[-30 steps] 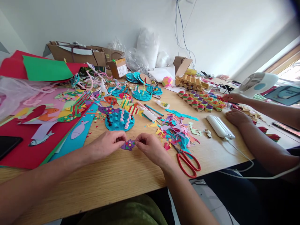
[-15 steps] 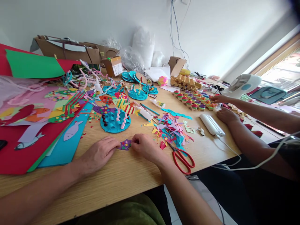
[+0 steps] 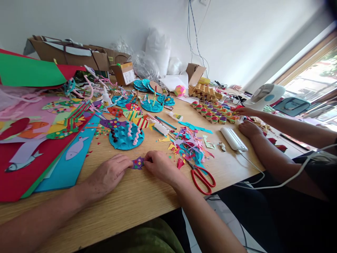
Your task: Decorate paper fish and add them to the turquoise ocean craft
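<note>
A small purple fish with coloured dots (image 3: 138, 163) is on the near side of the blue bumpy disc (image 3: 126, 142), just apart from its rim and low over the table (image 3: 126, 205). The right hand (image 3: 159, 165) has a narrow grip, thumb and forefinger pinching the fish's right end, probably so that so slight a piece can be controlled without covering its pattern. The left hand (image 3: 109, 174) lies palm down with its fingertips over the other end, seemingly to steady it; its thumb is hidden, so I cannot tell whether that grip pinches or merely presses. Between them the dotted middle is left exposed.

On the disc, wavy pink strips (image 3: 135, 136) stand up near the right side, and a larger purple fish (image 3: 112, 123) sits by the far left rim, perhaps raised there to show its side. Right of the disc, red-handled scissors (image 3: 202, 179) lie with their loops toward the person, handy for the right hand, beside a heap of paper scraps (image 3: 189, 144). Beyond the disc, to its right, a glue bottle (image 3: 175, 116) lies on its side, presumably within easy reach.
</note>
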`<state>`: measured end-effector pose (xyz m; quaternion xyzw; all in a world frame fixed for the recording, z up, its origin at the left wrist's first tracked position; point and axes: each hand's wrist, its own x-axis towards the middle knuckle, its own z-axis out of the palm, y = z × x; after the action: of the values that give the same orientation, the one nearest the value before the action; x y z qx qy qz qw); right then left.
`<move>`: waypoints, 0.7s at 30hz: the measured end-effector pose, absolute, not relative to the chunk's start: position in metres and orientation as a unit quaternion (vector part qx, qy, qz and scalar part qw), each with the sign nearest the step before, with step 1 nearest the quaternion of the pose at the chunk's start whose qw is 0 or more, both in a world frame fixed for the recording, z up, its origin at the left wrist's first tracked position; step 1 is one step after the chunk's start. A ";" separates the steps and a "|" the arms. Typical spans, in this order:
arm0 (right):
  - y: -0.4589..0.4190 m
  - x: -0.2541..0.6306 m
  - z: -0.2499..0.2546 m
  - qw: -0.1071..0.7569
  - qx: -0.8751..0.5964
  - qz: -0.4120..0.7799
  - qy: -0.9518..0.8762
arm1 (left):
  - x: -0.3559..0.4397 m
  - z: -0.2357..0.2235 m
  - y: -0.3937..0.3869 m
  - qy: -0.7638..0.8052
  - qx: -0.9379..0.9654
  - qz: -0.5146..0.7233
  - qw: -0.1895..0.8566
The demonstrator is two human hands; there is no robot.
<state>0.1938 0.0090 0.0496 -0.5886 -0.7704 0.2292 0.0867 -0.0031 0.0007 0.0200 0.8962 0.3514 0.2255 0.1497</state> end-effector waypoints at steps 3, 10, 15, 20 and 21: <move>0.008 0.193 0.050 0.082 -0.592 0.224 -0.770 | -0.003 0.020 0.000 0.353 0.896 0.226 0.148; 0.008 0.192 0.048 0.084 -0.592 0.212 -0.773 | -0.003 0.020 0.000 0.352 0.899 0.221 0.140; 0.009 0.193 0.047 0.090 -0.596 0.214 -0.769 | -0.002 0.022 0.000 0.352 0.900 0.218 0.137; 0.010 0.194 0.044 0.102 -0.596 0.212 -0.767 | -0.002 0.022 0.000 0.352 0.901 0.217 0.132; 0.010 0.194 0.044 0.105 -0.597 0.214 -0.766 | -0.003 0.022 0.000 0.349 0.902 0.219 0.129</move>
<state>0.1942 0.0100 0.0440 -0.5970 -0.7660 0.2138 0.1050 -0.0026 -0.0003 0.0222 0.9018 0.3493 0.2192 0.1293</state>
